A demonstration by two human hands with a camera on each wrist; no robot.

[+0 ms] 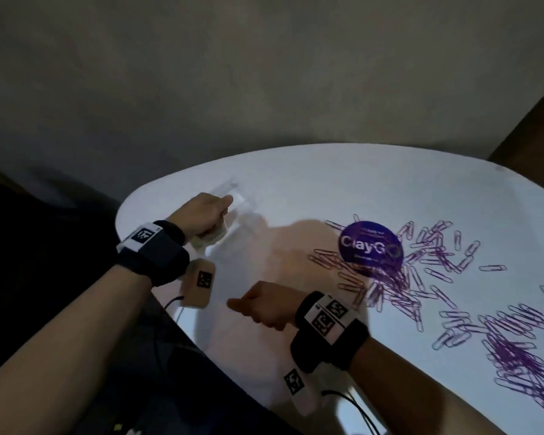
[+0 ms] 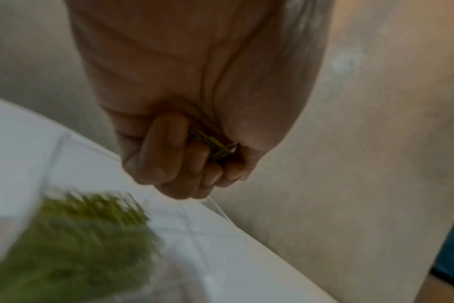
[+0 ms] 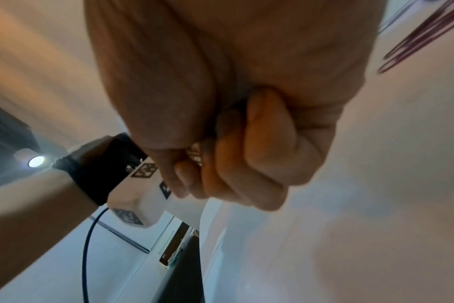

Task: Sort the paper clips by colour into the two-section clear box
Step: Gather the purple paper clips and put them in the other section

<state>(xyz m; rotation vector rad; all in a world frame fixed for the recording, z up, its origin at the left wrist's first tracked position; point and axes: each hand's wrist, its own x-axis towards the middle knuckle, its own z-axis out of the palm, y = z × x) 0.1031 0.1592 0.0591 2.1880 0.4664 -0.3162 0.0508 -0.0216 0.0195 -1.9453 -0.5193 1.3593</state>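
1. Right hand (image 1: 266,306) lies nearest the head camera, low over the white table (image 1: 311,189), fingers curled into a fist. Right wrist view: silvery metal shows between the curled fingers (image 3: 259,147) and the palm; it is too small and blurred to say whether it is paper clips.
2. Left hand (image 1: 203,216) is farther out, at the table's left end, fingers curled tight. Left wrist view: it grips a small bundle of yellow-green paper clips (image 2: 215,146), their ends poking out between fingers and palm.
3. Clear box (image 1: 233,208) sits under and just beyond the left hand, near the table's left edge. It is faint in the head view, but its transparent walls are visible.
4. Left wrist view: a blurred mass of green clips (image 2: 73,246) fills one section of the box; the adjoining section (image 2: 208,235), behind a clear divider, looks pale. I cannot tell its contents.
5. Purple paper clips (image 1: 421,277) lie scattered loose over the right half of the table, well apart from the box; a denser heap (image 1: 515,356) sits toward the right edge.
6. Round purple sticker (image 1: 371,244) reading "ClayGo" lies among the clips.
7. Both wrists carry black straps with tagged camera units (image 1: 324,318).
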